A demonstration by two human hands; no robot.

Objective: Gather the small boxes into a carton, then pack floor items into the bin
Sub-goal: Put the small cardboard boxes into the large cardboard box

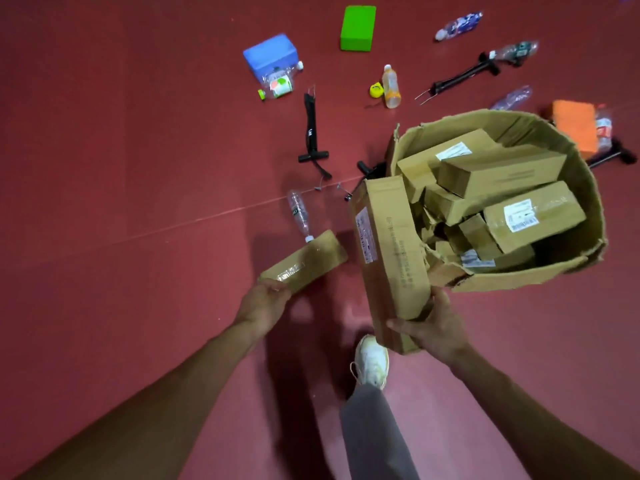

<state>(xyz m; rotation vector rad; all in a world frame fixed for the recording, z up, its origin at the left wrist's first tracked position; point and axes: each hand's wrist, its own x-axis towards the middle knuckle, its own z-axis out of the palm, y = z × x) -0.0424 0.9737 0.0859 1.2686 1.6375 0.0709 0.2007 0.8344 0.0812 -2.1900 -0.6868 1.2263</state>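
Small boxes (498, 173) lie heaped in the torn carton (519, 277) on the red floor (138, 168). In the head view, the right hand (433, 329) grips the near end of a long cardboard box (391, 251) that leans on the carton's rim, with fingers and thumb wrapped round it. The left hand (265, 303) closes its fingers over the near end of a small box (304, 265) lying on the floor, whose far end touches a water bottle (300, 213). It seems best to tip the long one in lengthways over the torn edge, then lift the other clear of the bottle. White barcode labels (520, 215) show on several boxes, but their print is too blurred to read.
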